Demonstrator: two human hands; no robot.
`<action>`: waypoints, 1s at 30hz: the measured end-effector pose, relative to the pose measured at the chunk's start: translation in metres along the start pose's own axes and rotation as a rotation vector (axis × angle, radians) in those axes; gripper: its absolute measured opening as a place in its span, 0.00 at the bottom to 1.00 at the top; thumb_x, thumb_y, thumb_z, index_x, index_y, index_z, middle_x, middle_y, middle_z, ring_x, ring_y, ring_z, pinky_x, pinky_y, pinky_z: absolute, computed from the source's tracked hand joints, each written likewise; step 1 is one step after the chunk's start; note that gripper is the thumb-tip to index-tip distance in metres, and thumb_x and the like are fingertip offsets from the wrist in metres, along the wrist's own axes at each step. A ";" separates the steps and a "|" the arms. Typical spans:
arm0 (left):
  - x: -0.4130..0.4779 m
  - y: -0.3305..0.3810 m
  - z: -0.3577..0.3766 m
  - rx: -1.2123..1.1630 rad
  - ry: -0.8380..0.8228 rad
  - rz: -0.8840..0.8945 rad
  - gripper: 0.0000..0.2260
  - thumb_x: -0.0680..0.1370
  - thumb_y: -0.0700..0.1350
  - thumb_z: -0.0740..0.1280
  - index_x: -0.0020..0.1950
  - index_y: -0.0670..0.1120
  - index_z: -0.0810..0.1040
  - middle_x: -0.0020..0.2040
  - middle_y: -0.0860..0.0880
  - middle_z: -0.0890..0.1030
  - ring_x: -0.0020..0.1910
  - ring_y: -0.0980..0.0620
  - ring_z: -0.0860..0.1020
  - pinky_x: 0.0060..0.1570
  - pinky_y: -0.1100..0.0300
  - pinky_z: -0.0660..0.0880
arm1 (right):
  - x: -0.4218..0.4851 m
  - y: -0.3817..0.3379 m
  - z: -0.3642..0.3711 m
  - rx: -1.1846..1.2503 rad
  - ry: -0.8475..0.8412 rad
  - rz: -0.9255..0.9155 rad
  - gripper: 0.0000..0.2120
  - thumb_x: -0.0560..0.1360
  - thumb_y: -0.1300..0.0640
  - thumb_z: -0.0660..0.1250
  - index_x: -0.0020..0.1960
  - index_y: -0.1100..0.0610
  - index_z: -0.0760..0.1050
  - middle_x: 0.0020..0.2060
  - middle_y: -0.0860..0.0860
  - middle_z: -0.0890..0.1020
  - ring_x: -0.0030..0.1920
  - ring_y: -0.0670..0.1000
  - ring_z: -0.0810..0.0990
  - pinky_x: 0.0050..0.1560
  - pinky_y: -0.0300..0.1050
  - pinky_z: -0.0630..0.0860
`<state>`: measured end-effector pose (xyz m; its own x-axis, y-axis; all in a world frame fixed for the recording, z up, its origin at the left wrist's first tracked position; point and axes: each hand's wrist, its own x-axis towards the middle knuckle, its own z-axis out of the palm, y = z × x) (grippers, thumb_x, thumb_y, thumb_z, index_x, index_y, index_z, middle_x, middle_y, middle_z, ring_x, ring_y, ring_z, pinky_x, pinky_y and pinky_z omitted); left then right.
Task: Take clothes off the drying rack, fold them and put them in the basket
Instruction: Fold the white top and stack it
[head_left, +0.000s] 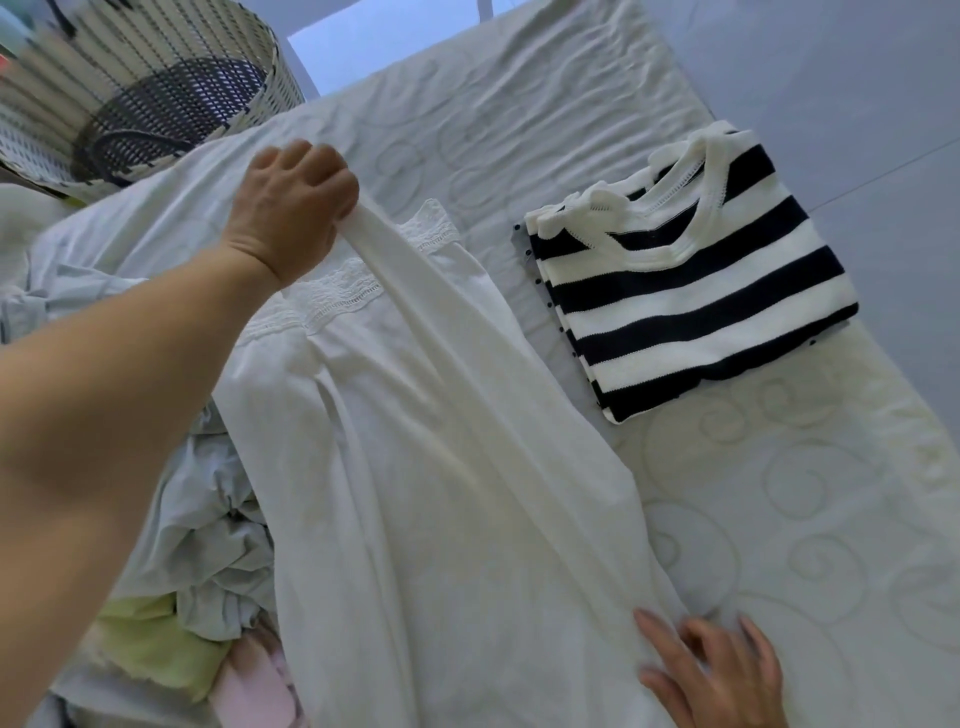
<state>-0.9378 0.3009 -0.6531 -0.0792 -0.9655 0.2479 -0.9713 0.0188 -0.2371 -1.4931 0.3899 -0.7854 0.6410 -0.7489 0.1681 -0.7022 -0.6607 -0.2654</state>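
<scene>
A long white garment (415, 467) with lace trim lies spread on the bed. My left hand (291, 208) grips one of its long edges in a fist and holds it lifted and stretched over the rest of the cloth. At the lower right, my right hand (717, 670) rests on the lower edge of the garment, with some fingers curled into the fabric. A folded black-and-white striped sweater (691, 280) lies to the right on the bed. The woven basket (119, 93) stands at the upper left.
A heap of unfolded clothes (208, 561), pale blue, green and pink, lies at the left by my forearm. The white quilted mattress (779, 493) runs to the right edge, with grey floor (857, 78) beyond it.
</scene>
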 end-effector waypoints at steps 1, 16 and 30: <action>0.000 0.001 0.001 0.000 0.024 -0.049 0.04 0.71 0.36 0.61 0.41 0.43 0.72 0.45 0.41 0.76 0.42 0.40 0.74 0.40 0.49 0.67 | 0.002 -0.001 0.000 0.008 0.002 0.004 0.20 0.80 0.37 0.49 0.59 0.43 0.75 0.37 0.50 0.76 0.39 0.48 0.71 0.70 0.47 0.58; 0.001 0.075 0.034 -0.173 -0.619 -0.129 0.29 0.80 0.59 0.58 0.78 0.56 0.52 0.79 0.47 0.54 0.74 0.42 0.59 0.67 0.45 0.63 | -0.001 -0.002 -0.001 -0.050 -0.014 0.013 0.21 0.79 0.36 0.50 0.61 0.45 0.75 0.39 0.52 0.76 0.39 0.52 0.71 0.69 0.50 0.60; -0.038 0.137 0.042 -0.282 -0.715 -0.361 0.28 0.81 0.61 0.48 0.78 0.56 0.42 0.79 0.50 0.42 0.78 0.48 0.40 0.74 0.42 0.41 | 0.016 -0.034 0.001 -0.080 -0.290 0.026 0.26 0.80 0.36 0.43 0.71 0.45 0.66 0.76 0.46 0.56 0.77 0.45 0.49 0.70 0.62 0.54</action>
<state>-1.0584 0.3295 -0.7349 0.3149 -0.8550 -0.4121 -0.9369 -0.3494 0.0090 -1.4586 0.3999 -0.7748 0.6763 -0.7271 -0.1185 -0.7342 -0.6521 -0.1887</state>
